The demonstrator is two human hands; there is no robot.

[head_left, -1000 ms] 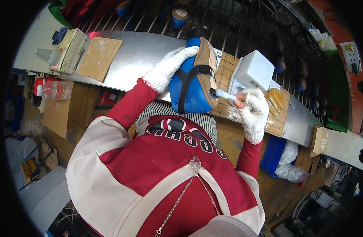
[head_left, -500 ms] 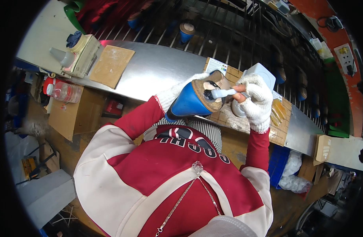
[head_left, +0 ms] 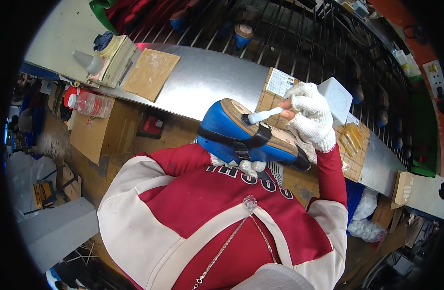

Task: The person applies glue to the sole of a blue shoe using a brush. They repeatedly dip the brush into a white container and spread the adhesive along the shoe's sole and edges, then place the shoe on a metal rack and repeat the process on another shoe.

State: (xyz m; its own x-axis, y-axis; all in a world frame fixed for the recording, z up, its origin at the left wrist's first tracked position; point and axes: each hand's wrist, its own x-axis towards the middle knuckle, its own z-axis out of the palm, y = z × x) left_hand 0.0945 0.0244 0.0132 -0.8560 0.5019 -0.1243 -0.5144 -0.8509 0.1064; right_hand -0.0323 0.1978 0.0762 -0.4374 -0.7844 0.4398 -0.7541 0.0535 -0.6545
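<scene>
A blue shoe last [head_left: 217, 123] with a black strapped upper on it lies sideways in front of my chest, its sole side turned up and its black toe to the right. My left hand [head_left: 251, 168], in a white knit glove, is closed round it from below; only some fingertips show. Between the bare thumb and fingertips of my gloved right hand [head_left: 313, 113] is a small brush [head_left: 266, 115] with a white handle. Its dark bristles touch the sole side near the heel end.
Beyond the metal bench [head_left: 207, 65] runs a rack of rods bearing another blue last [head_left: 243, 35]. A white container [head_left: 336, 100] and yellowish translucent pieces [head_left: 351, 140] rest on cardboard at right. A tan board [head_left: 152, 73] lies at left, near a bottle [head_left: 94, 106].
The last has turned from heel-end toward me to lying sideways and come nearer my chest. My left hand moved from its far side to underneath. The brush stays at the sole's heel end.
</scene>
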